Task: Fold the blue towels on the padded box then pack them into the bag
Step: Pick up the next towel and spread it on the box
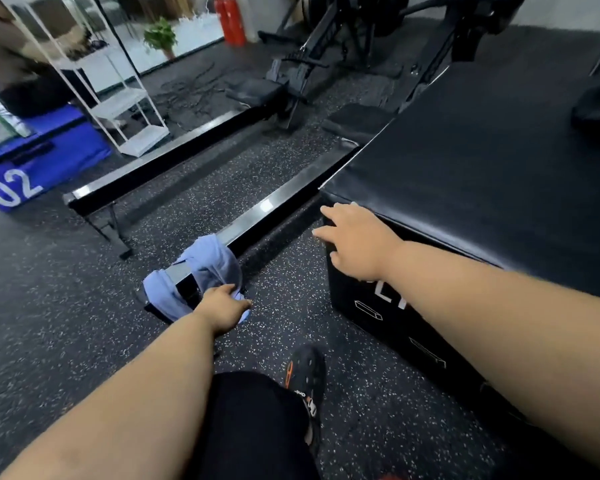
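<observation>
The blue towel hung draped over the near end of a black rowing-machine rail, down on the speckled rubber floor just left of the padded box. The person's left hand had reached to the towel's lower edge, fingers curled onto the cloth, though how firm the pinch was I could not tell. The right hand rested against the box's near corner, fingers spread and holding nothing. This looked like the gathering step, before any folding. Next, I judged, the towel would need lifting clear of the rail and carrying right onto the box top. A dark shape at the box's far side might have been the bag; I could not be sure.
</observation>
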A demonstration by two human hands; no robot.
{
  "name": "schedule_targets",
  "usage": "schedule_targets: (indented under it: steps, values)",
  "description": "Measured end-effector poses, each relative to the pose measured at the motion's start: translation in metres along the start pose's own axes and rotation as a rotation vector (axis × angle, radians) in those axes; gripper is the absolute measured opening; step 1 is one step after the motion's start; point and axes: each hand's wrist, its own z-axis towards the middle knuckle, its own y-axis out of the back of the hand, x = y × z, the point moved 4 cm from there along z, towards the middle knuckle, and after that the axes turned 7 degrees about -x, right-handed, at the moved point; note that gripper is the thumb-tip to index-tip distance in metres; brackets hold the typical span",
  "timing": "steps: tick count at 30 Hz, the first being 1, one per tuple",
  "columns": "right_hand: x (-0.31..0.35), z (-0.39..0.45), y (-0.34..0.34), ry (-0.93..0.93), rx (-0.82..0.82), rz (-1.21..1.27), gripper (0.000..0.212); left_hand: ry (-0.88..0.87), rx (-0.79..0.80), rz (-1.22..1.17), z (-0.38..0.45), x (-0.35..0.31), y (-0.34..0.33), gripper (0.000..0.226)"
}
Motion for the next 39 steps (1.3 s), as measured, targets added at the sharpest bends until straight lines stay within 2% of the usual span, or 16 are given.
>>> schedule_targets:
  steps: [2,6,10,17,22,28,34,35,37,38,39]
  values:
    - [-0.007,0.034,0.001,0.056,-0.008,-0.107,0.061,0.046,0.002,-0.064,0.019,0.015,0.002,0.08]
    - [-0.034,0.091,-0.008,0.097,0.058,-0.313,0.065,0.126,-0.013,-0.091,0.049,0.035,0.001,0.056]
    - [-0.041,0.134,-0.026,0.1,0.188,-0.33,0.063,0.159,0.012,-0.071,0.088,0.051,-0.01,0.061]
    - [-0.048,0.162,-0.055,0.111,0.098,-0.328,0.059,0.196,0.063,0.0,0.168,0.068,-0.03,0.074]
    - [-0.052,0.17,-0.065,0.069,0.056,-0.249,0.059,0.29,0.064,-0.124,0.208,0.078,-0.038,0.079]
    - [-0.053,0.174,-0.069,0.08,0.0,-0.215,0.056,0.31,0.062,-0.184,0.225,0.095,-0.052,0.09]
    - [-0.056,0.175,-0.075,0.097,-0.042,-0.218,0.057,0.216,0.012,-0.144,0.233,0.088,-0.042,0.064]
    - [-0.056,0.175,-0.075,0.101,-0.05,-0.229,0.058,0.21,0.02,-0.147,0.232,0.088,-0.042,0.065]
    - [-0.057,0.175,-0.075,0.095,-0.05,-0.239,0.058,0.249,0.007,-0.232,0.235,0.091,-0.043,0.083]
    - [-0.057,0.175,-0.076,0.09,-0.047,-0.24,0.057,0.242,-0.005,-0.251,0.237,0.094,-0.045,0.082]
    - [-0.057,0.175,-0.076,0.089,-0.047,-0.244,0.058,0.225,-0.014,-0.246,0.236,0.093,-0.044,0.071]
